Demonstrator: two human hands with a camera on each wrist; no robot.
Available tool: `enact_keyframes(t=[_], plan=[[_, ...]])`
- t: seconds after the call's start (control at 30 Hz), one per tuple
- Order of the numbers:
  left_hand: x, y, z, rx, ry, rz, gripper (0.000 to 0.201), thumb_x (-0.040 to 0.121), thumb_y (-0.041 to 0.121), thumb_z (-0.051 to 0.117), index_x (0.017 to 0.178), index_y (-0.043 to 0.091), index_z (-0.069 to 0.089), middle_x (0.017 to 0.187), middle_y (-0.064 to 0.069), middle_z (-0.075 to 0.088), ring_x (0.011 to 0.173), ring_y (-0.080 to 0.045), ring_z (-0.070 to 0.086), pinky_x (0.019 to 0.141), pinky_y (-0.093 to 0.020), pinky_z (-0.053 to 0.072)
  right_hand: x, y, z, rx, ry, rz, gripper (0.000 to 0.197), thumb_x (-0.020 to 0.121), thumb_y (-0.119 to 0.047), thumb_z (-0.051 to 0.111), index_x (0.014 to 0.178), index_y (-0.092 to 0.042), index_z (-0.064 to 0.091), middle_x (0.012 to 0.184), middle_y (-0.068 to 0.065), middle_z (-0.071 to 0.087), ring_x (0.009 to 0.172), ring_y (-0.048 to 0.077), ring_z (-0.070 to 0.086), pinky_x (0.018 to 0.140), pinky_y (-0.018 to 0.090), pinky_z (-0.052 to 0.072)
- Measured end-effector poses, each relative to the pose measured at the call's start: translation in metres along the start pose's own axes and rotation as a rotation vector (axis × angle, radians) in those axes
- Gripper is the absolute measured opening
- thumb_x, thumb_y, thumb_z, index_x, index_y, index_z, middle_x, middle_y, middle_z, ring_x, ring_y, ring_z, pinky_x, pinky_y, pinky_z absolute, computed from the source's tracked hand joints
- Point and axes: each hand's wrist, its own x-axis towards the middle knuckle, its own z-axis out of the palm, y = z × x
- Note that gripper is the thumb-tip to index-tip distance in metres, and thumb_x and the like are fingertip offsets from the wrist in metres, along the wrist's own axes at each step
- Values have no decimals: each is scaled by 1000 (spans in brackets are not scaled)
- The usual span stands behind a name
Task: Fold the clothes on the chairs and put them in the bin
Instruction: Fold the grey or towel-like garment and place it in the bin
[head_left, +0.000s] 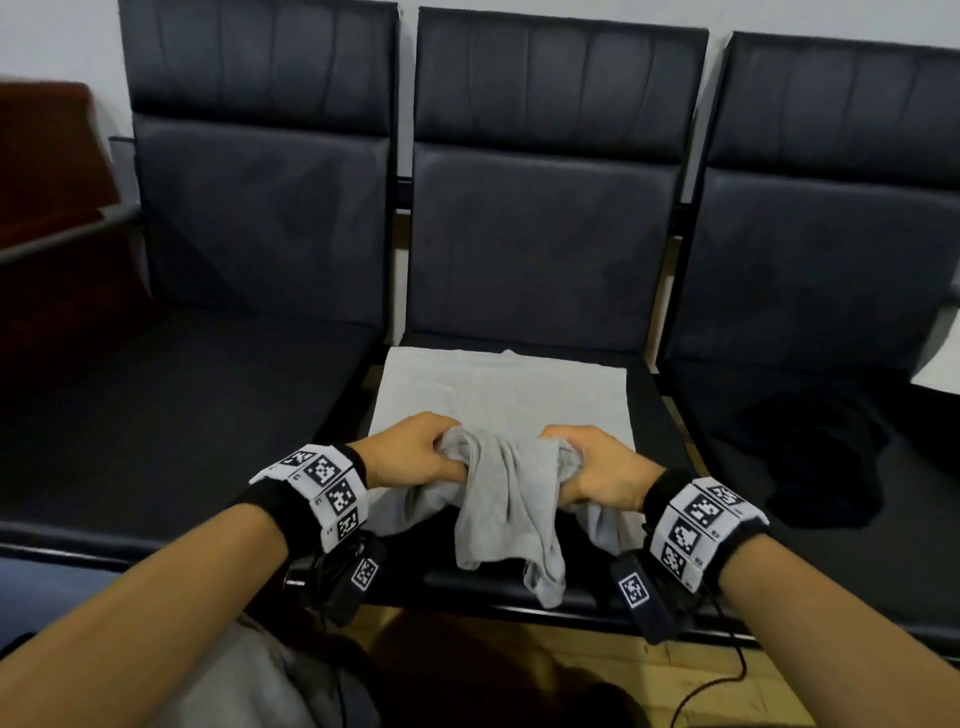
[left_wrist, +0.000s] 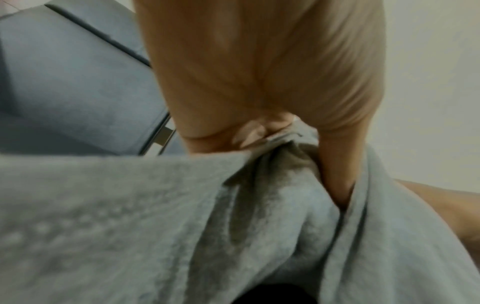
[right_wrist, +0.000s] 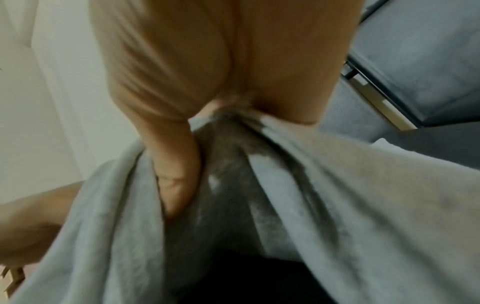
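Observation:
A light grey garment (head_left: 501, 395) lies spread on the seat of the middle black chair (head_left: 545, 234). Its near part is bunched up and lifted. My left hand (head_left: 415, 452) grips the bunched cloth on the left, and my right hand (head_left: 597, 467) grips it on the right. A fold of the grey garment (head_left: 506, 519) hangs down between the hands over the seat's front edge. In the left wrist view my left hand's fingers (left_wrist: 335, 181) curl into the grey cloth (left_wrist: 155, 226). The right wrist view shows the right thumb (right_wrist: 174, 170) pressed into the grey cloth (right_wrist: 337, 195).
A black garment (head_left: 821, 457) lies crumpled on the right chair's seat. The left chair (head_left: 249, 234) has a bare seat. A brown piece of furniture (head_left: 47, 208) stands at the far left. A black cable (head_left: 717, 680) runs over the wooden floor. No bin is in view.

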Motion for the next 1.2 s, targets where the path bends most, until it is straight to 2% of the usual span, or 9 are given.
enact_keyframes(t=[0.13,0.3,0.37,0.5,0.67,0.77,0.9,1.0,1.2], plan=[[40,10,-22,-91,-77,-150,47,63,48,69,79,3,64,79,-7,63,73,-16,58,69,-31,46,34,-2,-31,-12,26,80,17,78,7,71,93,-2,69,86,-4,72,82,9,66,81,28,53],[120,-14,-54,-714,48,-499,47,88,34,66,122,3,64,100,-13,73,89,-25,69,82,-34,56,102,20,-63,520,230,519,38,99,-31,47,102,-2,70,87,13,72,71,23,69,68,30,54],[139,-38,-56,-602,127,-605,62,76,37,79,125,3,62,108,-15,71,99,-28,66,92,-39,53,123,44,-67,498,326,618,48,97,-40,53,117,2,64,91,14,70,75,24,67,70,32,55],[129,-63,-62,-200,-189,-820,68,74,49,79,118,3,55,120,-19,63,106,-30,60,98,-37,47,115,69,-85,270,377,760,53,81,-43,75,112,-2,64,108,19,69,90,30,66,84,39,53],[100,-80,-60,-299,-92,-749,18,84,17,74,85,7,59,74,-8,60,64,-17,60,55,-24,51,91,75,-90,121,179,840,50,64,-21,89,104,-3,65,98,14,71,88,28,69,74,35,58],[86,-78,-59,-457,125,-641,17,88,9,67,75,8,55,73,-8,57,66,-19,57,62,-32,52,77,62,-80,-65,129,896,24,67,-4,83,69,-4,58,60,6,55,51,18,55,52,25,48],[70,-61,-58,-620,368,-557,10,93,8,54,87,4,61,84,-12,63,77,-26,61,67,-35,51,72,52,-68,-425,154,868,30,64,-13,73,89,-4,59,85,8,57,82,27,60,55,21,44],[54,-55,-57,-648,516,-538,15,89,9,51,91,0,61,85,-15,64,78,-30,62,67,-35,51,63,53,-65,-461,364,757,19,89,-17,54,100,-2,58,110,11,59,111,32,58,81,26,47],[18,-77,-56,-406,550,-716,20,75,15,58,82,-4,62,85,-16,62,79,-30,61,71,-37,51,38,75,-64,-89,508,612,25,84,-25,72,88,-3,61,88,7,65,87,23,62,71,27,47]])
